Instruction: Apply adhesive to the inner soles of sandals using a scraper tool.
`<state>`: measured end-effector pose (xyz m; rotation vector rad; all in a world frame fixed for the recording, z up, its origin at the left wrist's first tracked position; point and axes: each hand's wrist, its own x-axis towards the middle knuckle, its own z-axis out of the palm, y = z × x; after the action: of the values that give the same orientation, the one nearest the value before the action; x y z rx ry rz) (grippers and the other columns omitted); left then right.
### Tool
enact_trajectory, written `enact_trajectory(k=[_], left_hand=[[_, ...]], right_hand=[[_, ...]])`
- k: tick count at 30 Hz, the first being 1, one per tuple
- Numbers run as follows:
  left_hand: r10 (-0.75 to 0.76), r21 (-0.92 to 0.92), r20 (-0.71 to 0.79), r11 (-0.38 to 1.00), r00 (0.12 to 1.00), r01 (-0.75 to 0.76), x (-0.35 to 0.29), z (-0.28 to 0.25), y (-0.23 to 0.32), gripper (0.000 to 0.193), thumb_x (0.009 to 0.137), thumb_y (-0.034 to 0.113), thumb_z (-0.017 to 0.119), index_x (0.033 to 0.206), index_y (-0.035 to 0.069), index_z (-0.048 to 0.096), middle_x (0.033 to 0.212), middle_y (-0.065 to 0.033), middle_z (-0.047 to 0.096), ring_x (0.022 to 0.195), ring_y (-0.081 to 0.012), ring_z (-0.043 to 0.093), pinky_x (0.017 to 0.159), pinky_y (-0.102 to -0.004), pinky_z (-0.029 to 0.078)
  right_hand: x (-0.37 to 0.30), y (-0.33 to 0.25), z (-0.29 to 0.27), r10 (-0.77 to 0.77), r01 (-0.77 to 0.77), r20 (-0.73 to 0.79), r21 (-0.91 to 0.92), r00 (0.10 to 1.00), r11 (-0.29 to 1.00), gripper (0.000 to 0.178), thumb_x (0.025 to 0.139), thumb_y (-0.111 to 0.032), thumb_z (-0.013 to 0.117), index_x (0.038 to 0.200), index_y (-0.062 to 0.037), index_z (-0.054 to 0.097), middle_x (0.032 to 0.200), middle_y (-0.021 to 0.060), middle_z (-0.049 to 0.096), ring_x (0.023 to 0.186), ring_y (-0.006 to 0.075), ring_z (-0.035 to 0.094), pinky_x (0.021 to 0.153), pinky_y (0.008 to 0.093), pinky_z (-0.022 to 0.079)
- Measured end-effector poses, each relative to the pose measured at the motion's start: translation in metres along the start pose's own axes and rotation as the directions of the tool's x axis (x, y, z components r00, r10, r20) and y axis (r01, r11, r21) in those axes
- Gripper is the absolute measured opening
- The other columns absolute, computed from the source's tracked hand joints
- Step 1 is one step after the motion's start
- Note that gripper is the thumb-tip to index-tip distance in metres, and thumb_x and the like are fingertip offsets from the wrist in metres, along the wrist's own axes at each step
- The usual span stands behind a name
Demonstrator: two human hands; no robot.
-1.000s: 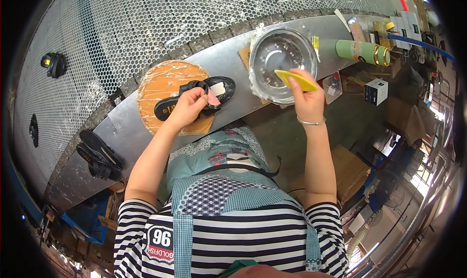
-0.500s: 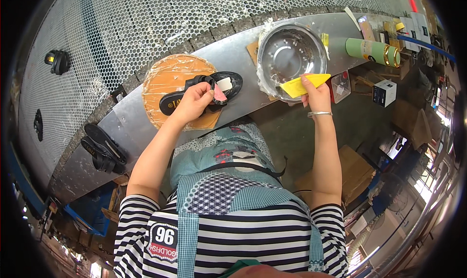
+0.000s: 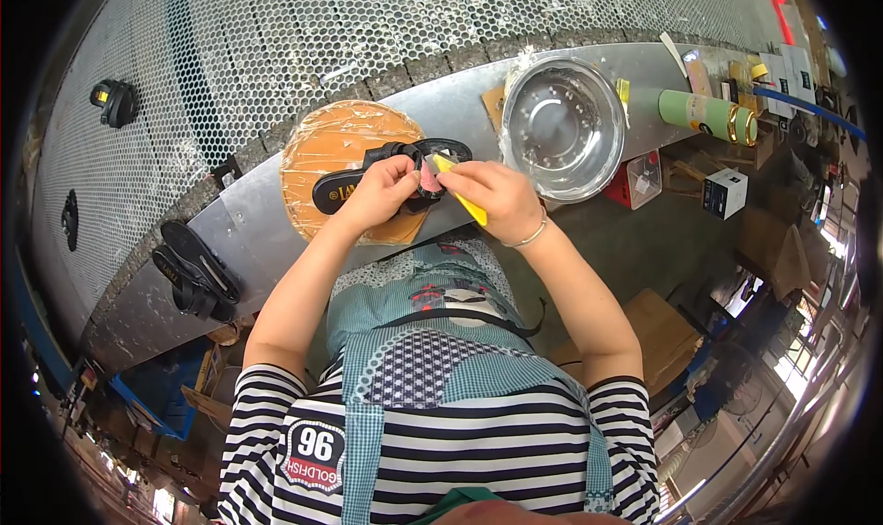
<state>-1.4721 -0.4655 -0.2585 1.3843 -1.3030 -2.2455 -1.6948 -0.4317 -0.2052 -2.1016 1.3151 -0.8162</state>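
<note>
A black sandal [image 3: 333,192] lies on a round, film-wrapped tan board [image 3: 308,143] on the metal ledge. My left hand [image 3: 379,196] pinches the sandal's strap, with a pink piece [image 3: 429,177] showing beside the fingertips. Between the closed fingers of my right hand [image 3: 501,199] is a flat yellow piece that looks like a scraper [image 3: 472,207]. Its upper end is at the pink piece; whether they touch is hard to tell. A shiny metal bowl [image 3: 607,125] with pale spots inside stands to the right of the board.
Another pair of black sandals [image 3: 191,272] lies at the ledge's left end. Single black shoes [image 3: 115,104] rest on the perforated mesh belt [image 3: 276,56] beyond. To the right are a green flask [image 3: 690,108], a red-and-clear box [image 3: 644,177] and a white-and-black carton [image 3: 726,191].
My right hand has moved left from the bowl's near rim to the sandal, carrying the yellow scraper-like piece. My left hand stays on the strap.
</note>
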Motion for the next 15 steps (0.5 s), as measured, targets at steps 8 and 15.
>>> enact_trajectory(k=[8, 15], left_hand=[[0.018, -0.038, -0.046, 0.999, 0.999, -0.019, 0.007, 0.010, -0.004, 0.020, 0.091, 0.016, 0.052, 0.075, 0.004, 0.051, 0.068, 0.0047, 0.049, 0.063, -0.0032, 0.041, 0.056, -0.0219, 0.037], [0.000, 0.046, -0.055, 0.999, 0.999, 0.002, 0.014, 0.016, 0.000, 0.020, 0.092, 0.016, 0.052, 0.076, 0.005, 0.051, 0.070, 0.0051, 0.050, 0.065, -0.0032, 0.044, 0.059, -0.0214, 0.039]], right_hand=[[-0.011, 0.008, 0.007, 0.017, 0.006, 0.092, -0.251, 0.996, 0.968, 0.036, 0.070, -0.008, 0.061, 0.105, -0.0138, 0.063, 0.087, 0.0063, 0.061, 0.070, 0.0216, 0.061, 0.058, 0.0331, 0.051], [-0.008, 0.004, 0.014, 0.470, -0.459, 0.017, -0.189, 0.882, 0.868, 0.019, 0.080, -0.013, 0.060, 0.098, -0.0062, 0.058, 0.081, 0.0168, 0.062, 0.066, 0.0340, 0.062, 0.060, 0.0420, 0.051]])
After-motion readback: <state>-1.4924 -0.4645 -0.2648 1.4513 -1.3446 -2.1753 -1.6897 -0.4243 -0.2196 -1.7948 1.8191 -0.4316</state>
